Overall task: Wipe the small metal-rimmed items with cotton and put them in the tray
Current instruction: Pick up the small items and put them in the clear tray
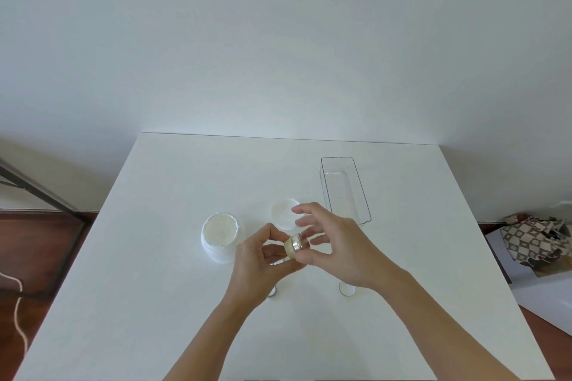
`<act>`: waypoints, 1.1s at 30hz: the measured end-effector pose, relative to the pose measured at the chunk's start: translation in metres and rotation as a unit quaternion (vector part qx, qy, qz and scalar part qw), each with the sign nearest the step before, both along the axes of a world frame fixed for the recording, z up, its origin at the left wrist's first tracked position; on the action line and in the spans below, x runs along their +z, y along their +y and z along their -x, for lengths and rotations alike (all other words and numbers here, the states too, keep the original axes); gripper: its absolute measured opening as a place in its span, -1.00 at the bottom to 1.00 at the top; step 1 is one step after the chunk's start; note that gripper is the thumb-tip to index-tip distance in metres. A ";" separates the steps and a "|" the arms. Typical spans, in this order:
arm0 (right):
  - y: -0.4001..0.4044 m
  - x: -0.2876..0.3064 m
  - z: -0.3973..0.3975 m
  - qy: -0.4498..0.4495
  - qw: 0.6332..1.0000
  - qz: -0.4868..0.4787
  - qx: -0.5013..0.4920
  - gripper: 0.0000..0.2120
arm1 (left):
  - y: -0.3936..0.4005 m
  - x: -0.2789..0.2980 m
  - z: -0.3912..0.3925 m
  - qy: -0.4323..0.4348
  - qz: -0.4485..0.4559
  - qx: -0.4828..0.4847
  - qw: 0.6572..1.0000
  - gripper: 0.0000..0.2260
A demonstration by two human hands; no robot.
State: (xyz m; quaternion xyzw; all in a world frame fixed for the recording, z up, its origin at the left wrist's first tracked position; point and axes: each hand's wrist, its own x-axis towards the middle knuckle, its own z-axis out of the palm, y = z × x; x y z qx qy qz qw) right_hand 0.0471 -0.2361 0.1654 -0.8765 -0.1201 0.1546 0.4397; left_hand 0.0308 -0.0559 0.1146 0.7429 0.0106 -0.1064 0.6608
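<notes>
White table (154, 288), tub of cotton (220, 237) left of the hands. Left hand (260, 260) and right hand (337, 250) together, both pinching one small metal-rimmed item (296, 245), wiping underway. Two more items wait below; clear tray (365, 207) beyond right hand holds nothing yet.

Two bare forearms lead to the left hand (263, 252) and the right hand (335, 244); no sleeve shows on either arm up to the picture's lower edge. Wrists and fingers carry no ring, watch or glove. The nails look short and plain, though blurred.
</notes>
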 end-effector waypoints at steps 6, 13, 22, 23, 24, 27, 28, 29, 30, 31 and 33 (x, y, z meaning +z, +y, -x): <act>0.003 -0.007 -0.001 -0.015 0.996 0.063 -0.059 -0.58 | -0.003 -0.001 0.001 0.012 -0.001 -0.016 1.000 -0.66; -0.003 -0.007 0.001 -0.003 0.998 -0.027 -0.052 -0.41 | -0.003 -0.003 0.001 0.015 -0.002 -0.013 1.000 -0.67; -0.003 -0.009 0.004 0.006 0.998 -0.049 -0.050 -0.34 | -0.005 -0.004 0.001 0.009 -0.012 -0.013 1.000 -0.69; -0.002 -0.010 0.004 0.001 0.997 -0.045 -0.065 -0.37 | -0.005 -0.004 0.002 0.010 -0.013 -0.013 1.000 -0.68; 0.000 -0.011 0.004 -0.004 0.996 -0.038 -0.079 -0.41 | -0.005 -0.004 0.002 0.010 -0.013 -0.013 1.000 -0.68; 0.001 -0.011 0.006 -0.003 0.996 -0.033 -0.083 -0.37 | -0.006 -0.003 0.002 0.009 -0.015 -0.011 1.000 -0.69; 0.001 -0.010 0.006 -0.004 0.997 -0.039 -0.072 -0.32 | -0.006 -0.003 0.002 0.009 -0.014 -0.010 1.000 -0.69; 0.000 -0.009 0.006 -0.004 0.997 -0.048 -0.062 -0.28 | -0.007 -0.003 0.001 0.009 -0.013 -0.010 1.000 -0.70; 0.000 -0.009 0.006 -0.003 0.997 -0.058 -0.059 -0.27 | -0.007 -0.004 0.002 0.011 -0.011 -0.011 1.000 -0.70; 0.000 -0.009 0.006 -0.004 0.996 -0.062 -0.064 -0.29 | -0.007 -0.004 0.002 0.014 -0.011 -0.012 1.000 -0.69; 0.002 -0.011 0.006 -0.012 0.994 -0.055 -0.089 -0.36 | -0.007 -0.004 0.002 0.016 -0.010 -0.011 1.000 -0.69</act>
